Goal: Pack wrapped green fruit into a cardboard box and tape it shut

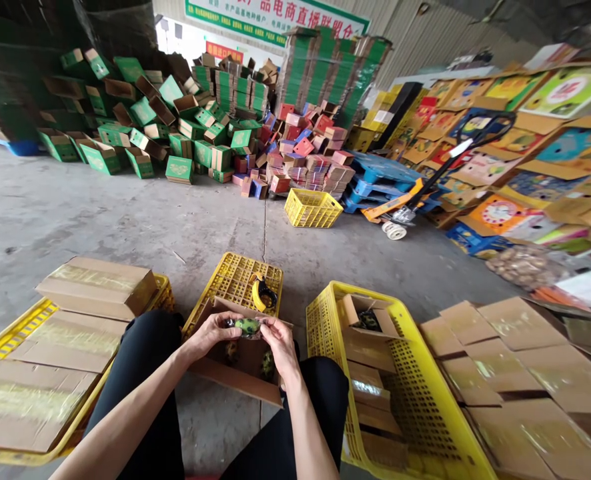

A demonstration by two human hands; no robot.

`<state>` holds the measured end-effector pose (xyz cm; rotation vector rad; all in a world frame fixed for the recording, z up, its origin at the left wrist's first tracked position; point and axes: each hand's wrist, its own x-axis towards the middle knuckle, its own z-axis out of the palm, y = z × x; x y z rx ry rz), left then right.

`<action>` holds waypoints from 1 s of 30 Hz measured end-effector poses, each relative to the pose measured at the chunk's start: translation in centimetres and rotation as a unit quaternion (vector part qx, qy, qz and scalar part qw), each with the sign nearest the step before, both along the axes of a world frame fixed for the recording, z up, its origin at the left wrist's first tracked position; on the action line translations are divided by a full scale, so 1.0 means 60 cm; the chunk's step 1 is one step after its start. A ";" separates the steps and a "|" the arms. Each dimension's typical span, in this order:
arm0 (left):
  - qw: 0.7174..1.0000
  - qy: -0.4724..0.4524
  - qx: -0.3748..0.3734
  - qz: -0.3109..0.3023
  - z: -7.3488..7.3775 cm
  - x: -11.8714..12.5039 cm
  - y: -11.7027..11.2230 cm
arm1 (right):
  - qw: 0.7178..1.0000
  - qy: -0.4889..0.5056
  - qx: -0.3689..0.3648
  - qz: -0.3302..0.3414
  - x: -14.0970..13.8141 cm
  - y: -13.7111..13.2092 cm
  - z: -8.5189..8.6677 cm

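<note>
Between my hands is a wrapped green fruit (pixel 247 326) with dark spots, in what looks like clear plastic. The fingers of my left hand (pixel 212 339) pinch its left end. My right hand (pixel 280 343) is closed on the other end. Both hands are above an open cardboard box (pixel 235 381) between my knees, where a few similar dark-spotted fruits (pixel 267 366) partly show. Behind the box, a yellow and black tape dispenser (pixel 261 293) lies on an upturned yellow crate (pixel 230 275).
A yellow crate (pixel 320 313) at right holds cardboard boxes, one open. Taped boxes (pixel 70 340) fill another crate at left. More closed boxes (pixel 510 360) are stacked far right. Beyond are a yellow basket (pixel 313 209), a pallet jack (pixel 400 207) and piled green cartons (pixel 178 170).
</note>
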<state>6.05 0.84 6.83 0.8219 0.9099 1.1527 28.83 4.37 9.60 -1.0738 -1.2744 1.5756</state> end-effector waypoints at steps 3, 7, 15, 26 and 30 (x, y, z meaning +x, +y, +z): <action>1.000 0.016 0.020 0.003 -0.001 0.001 0.001 | 0.999 0.000 -0.026 0.031 -0.001 -0.005 0.007; 1.000 0.016 0.018 0.009 -0.004 0.004 0.001 | 0.998 0.010 -0.043 0.043 -0.003 -0.008 0.008; 0.996 -0.046 -0.074 -0.028 0.002 0.008 -0.008 | 0.999 -0.017 0.005 0.026 -0.005 -0.010 0.015; 1.000 -0.015 -0.001 0.011 -0.004 -0.002 -0.001 | 0.999 -0.001 -0.048 -0.004 -0.001 -0.007 0.012; 1.000 -0.014 0.016 0.002 -0.007 -0.001 0.000 | 0.998 0.010 -0.060 0.000 -0.003 -0.008 0.004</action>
